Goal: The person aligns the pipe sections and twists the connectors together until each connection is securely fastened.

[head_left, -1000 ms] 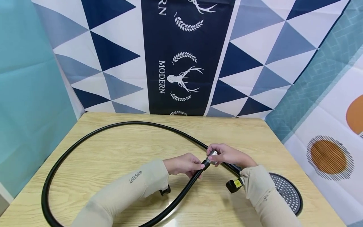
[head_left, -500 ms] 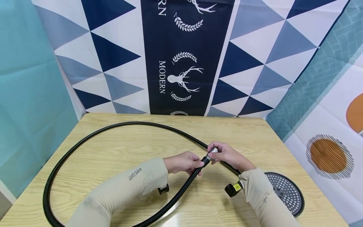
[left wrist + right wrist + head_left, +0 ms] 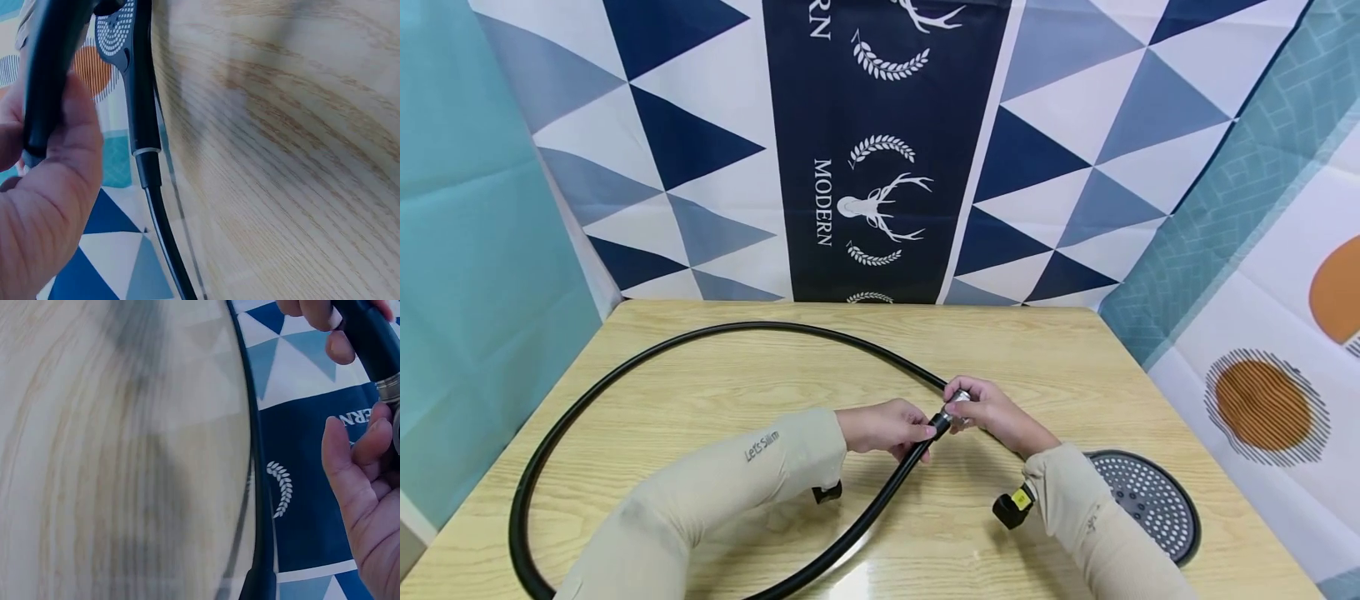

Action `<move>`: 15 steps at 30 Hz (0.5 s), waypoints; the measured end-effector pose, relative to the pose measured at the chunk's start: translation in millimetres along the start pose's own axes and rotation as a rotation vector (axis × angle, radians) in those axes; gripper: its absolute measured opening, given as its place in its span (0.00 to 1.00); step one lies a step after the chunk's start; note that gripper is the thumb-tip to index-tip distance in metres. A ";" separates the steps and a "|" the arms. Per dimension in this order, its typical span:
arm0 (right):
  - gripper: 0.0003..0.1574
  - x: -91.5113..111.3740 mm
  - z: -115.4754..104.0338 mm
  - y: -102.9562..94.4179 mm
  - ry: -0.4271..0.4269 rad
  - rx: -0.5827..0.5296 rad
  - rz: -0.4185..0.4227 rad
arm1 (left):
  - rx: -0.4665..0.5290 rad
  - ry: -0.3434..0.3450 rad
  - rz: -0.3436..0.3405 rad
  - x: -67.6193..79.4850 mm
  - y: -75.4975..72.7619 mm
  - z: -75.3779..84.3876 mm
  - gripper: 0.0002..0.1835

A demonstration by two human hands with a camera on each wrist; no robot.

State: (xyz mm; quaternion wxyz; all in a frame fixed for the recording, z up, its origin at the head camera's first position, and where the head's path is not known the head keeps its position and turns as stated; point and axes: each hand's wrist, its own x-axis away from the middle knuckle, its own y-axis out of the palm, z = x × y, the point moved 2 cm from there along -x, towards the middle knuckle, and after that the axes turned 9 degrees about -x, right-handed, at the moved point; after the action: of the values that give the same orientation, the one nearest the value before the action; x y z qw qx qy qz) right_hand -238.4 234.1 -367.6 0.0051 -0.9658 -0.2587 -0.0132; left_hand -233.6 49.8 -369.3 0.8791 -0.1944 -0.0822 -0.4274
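Observation:
A long black shower hose [image 3: 760, 325] loops over the table, and its near end is raised in both hands. My left hand [image 3: 889, 429] pinches the black sleeve [image 3: 938, 425] just below the hose's end. On the silver metal connector [image 3: 958, 401] at the tip, my right hand [image 3: 996, 414] has its thumb and fingertips. In the right wrist view the connector [image 3: 390, 389] is partly cut off by the frame edge. A dark shower head [image 3: 1152, 502] with a grey perforated face lies at the right, its handle [image 3: 144, 115] joined to the hose's other end.
The light wooden table [image 3: 722, 392] meets patterned cloth hangings [image 3: 872, 158] at the back and sides. Small black wrist devices [image 3: 1011, 510] hang under both sleeves. My right sleeve [image 3: 1078, 500] covers part of the shower head's handle.
The silver connector has tilted within my right fingers, so more of its side shows than a second ago. Both hands stay close together, and the right forearm has shifted slightly left. The shower head lies still.

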 end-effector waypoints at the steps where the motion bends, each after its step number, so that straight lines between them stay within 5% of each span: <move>1: 0.06 -0.9 1.7 -0.7 0.009 -0.004 0.000 | -0.003 -0.007 -0.012 -1.0 -0.3 -0.5 0.12; 8: 0.07 -4.9 9.8 -3.8 0.019 -0.031 0.030 | -0.024 -0.055 -0.030 -7.6 -2.9 -0.7 0.16; 15: 0.08 -6.8 9.0 1.1 -0.093 -0.103 0.232 | -0.043 -0.067 0.040 -9.7 -4.8 11.1 0.16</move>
State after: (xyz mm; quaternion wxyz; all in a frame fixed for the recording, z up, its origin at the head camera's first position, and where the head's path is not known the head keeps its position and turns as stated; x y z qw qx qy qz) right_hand -243.6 229.9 -376.8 -0.0552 -0.9878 -0.1444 0.0190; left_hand -243.2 58.7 -360.9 0.8797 -0.2289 -0.0986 -0.4049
